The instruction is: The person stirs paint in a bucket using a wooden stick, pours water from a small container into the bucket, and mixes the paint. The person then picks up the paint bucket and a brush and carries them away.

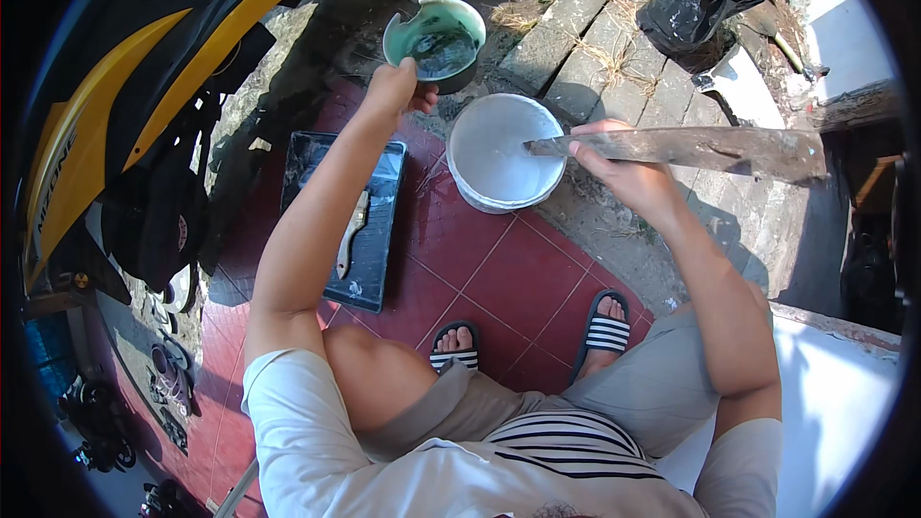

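My left hand point(398, 88) grips the rim of a small green scoop bowl point(436, 38) with dark water in it, held just beyond a white bucket point(503, 155). That bucket stands on the red tiled floor and holds white paint. My right hand point(624, 168) holds a long flat wooden stick point(691, 148) whose left tip reaches over the bucket's rim into the paint. The stick runs out to the right, level.
A black paint tray point(369, 269) with a wooden-handled brush point(352, 232) lies left of the bucket. A yellow and black motorcycle point(115, 86) stands at far left. A black plastic bag point(693, 14) sits on concrete blocks behind. My sandalled feet point(537, 336) rest on the tiles.
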Demonstrator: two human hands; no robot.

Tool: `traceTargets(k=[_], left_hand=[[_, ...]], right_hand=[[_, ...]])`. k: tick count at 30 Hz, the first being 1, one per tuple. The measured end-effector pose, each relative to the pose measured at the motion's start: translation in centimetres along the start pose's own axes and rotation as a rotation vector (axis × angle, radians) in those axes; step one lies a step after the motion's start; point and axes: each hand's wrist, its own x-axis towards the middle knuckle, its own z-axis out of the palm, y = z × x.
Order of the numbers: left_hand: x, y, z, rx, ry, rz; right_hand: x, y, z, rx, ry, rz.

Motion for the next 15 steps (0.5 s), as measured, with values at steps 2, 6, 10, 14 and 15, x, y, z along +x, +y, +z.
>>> traceTargets(k=[2, 6, 10, 14, 15], left_hand=[[1.8, -1.1, -1.1, -0.022, 0.023, -0.025], [4.5, -3.5, -3.3, -0.038, 0.1, -0.08], [6.1, -5.1, -4.6, -0.029, 0.171, -0.132], [7.4, -6.4, -5.0, -0.053, 0.195, -0.154], [7.7, -6.7, -5.3, -0.061, 0.196, -0.16]], right_hand=[[0.3, 0.8, 0.9, 0.039, -0.012, -0.115], [0.0, 0.4, 1.5, 0.023, -0.183, -0.17], [0.2, -0.7, 0.3, -0.079, -0.115, 0.064], [1.3, -1.4, 0.4, -0.141, -0.003, 0.066], [1.9, -1.1, 0.8, -0.142, -0.009, 0.064]])
